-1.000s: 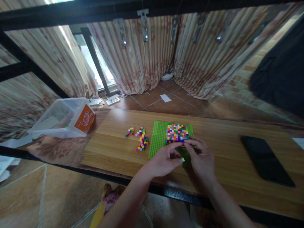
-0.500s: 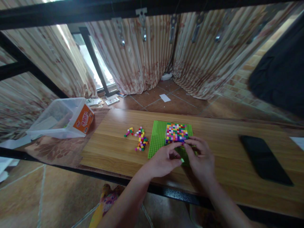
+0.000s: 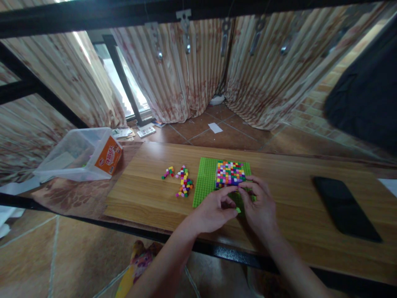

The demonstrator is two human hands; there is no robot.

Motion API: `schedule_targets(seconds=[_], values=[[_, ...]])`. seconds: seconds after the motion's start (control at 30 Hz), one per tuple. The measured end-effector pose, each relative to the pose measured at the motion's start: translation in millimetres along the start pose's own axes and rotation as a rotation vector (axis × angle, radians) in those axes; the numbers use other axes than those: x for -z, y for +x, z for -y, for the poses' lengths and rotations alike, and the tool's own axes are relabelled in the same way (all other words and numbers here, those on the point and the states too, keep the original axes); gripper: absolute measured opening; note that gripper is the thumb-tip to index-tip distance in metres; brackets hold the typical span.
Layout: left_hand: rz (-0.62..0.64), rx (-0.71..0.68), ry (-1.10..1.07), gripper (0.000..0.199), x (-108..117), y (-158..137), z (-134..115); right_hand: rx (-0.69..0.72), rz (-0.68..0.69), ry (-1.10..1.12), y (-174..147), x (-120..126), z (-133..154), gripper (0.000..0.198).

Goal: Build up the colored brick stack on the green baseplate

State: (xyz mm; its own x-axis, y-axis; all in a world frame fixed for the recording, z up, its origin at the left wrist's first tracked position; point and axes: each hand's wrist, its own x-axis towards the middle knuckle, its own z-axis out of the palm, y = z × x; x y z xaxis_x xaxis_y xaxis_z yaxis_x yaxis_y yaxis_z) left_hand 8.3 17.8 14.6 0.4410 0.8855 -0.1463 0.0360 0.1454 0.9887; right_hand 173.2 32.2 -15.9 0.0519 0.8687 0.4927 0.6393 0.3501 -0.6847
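Note:
A green studded baseplate [image 3: 204, 178] lies on the table, bearing a low block of many small coloured bricks [image 3: 230, 171]. My left hand [image 3: 215, 211] is closed at the plate's near edge, its thumb at the rim and its index finger reaching along the block's near side. From the right, my right hand [image 3: 259, 203] pinches at the block's near right corner, where a tiny purple brick [image 3: 238, 188] shows at the fingertips. Both hands hide the front part of the plate. Loose small bricks [image 3: 185, 183] lie in a pile left of the plate.
A smaller group of bricks [image 3: 169, 171] lies further left on the wooden table [image 3: 139, 186]. A black phone-like slab [image 3: 345, 209] rests at the right. Beyond the left end stands a clear plastic bin [image 3: 74, 153] with an orange label. A dark bar runs overhead.
My right hand has shifted slightly left, its thumb and fingertips drawing closer together at the block's near side. My left hand stays almost still.

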Motion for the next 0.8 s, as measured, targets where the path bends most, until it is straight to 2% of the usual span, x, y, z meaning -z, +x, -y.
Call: schedule_targets(seconds=[0.13,0.27,0.47,0.63,0.8], values=[[0.02,-0.017,0.004,0.069,-1.2,1.1,1.2,0.012,-0.002,-0.006,1.3,1.5,-0.1,0.019],[0.028,-0.04,0.008,0.069,-2.5,2.7,2.9,-0.05,0.002,0.019,0.7,2.7,0.8,0.019],[0.015,-0.033,0.015,0.068,-4.1,3.3,2.9,-0.233,-0.035,0.194,0.3,3.6,2.8,0.019],[0.018,-0.014,0.011,0.068,-4.1,2.7,1.2,-0.469,-0.083,0.426,2.8,-1.6,0.3,0.022],[0.013,-0.036,0.028,0.066,-5.1,3.1,2.2,-0.544,-0.074,0.456,2.6,-4.9,-2.5,0.023]])
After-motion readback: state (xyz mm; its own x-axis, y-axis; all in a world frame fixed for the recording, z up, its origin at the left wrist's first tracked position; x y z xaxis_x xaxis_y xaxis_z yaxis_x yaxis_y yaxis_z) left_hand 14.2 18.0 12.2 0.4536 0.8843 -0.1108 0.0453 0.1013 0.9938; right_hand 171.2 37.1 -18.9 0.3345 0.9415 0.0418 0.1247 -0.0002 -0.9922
